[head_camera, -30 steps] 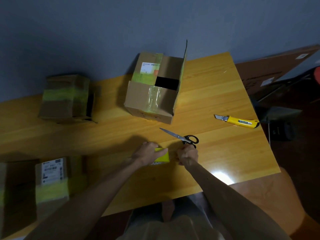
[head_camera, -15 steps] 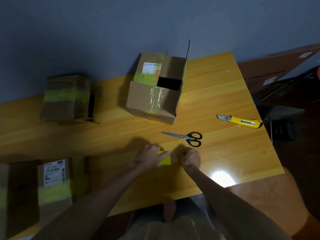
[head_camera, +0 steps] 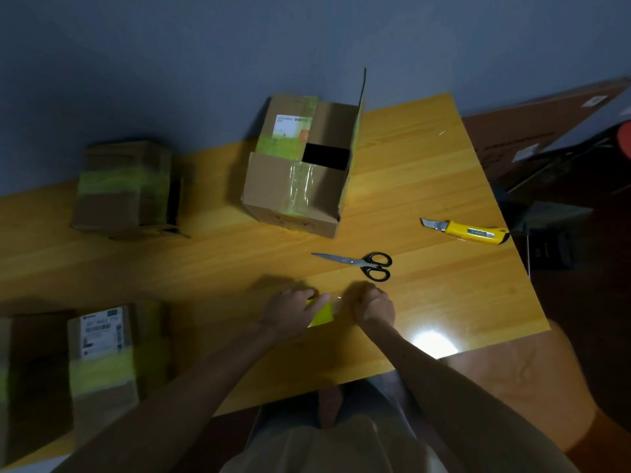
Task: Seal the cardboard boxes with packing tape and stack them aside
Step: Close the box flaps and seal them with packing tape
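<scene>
Packing tape, seen as a small yellow roll, is held low over the table between the two hands. The left hand is wrapped over it, its fingers curled round the roll so that only a yellow corner shows past the fingertips. The right hand is closed into a tight fist just beside the roll. A faint clear strip is glimpsed between the two sets of fingers, so the free end is judged to be pinched there, though the pinch itself is hidden.

Just beyond the right fingers the scissors are laid, blades pointing toward the left hand's side. Farther beyond them the open cardboard box is stood with one flap upright and its top unsealed. A yellow utility knife is left well off to the outer side of the right fingers.

The step in hand is judged to be the drawing-out of a length of packing tape. The roll should be gripped firmly and the strip kept taut and flat, so that it is not folded onto itself. Enough should be drawn to span the box seam and lap down both ends. The sticky face is best kept off the table, and the free end anchored on the box before the scissors are reached for.
</scene>
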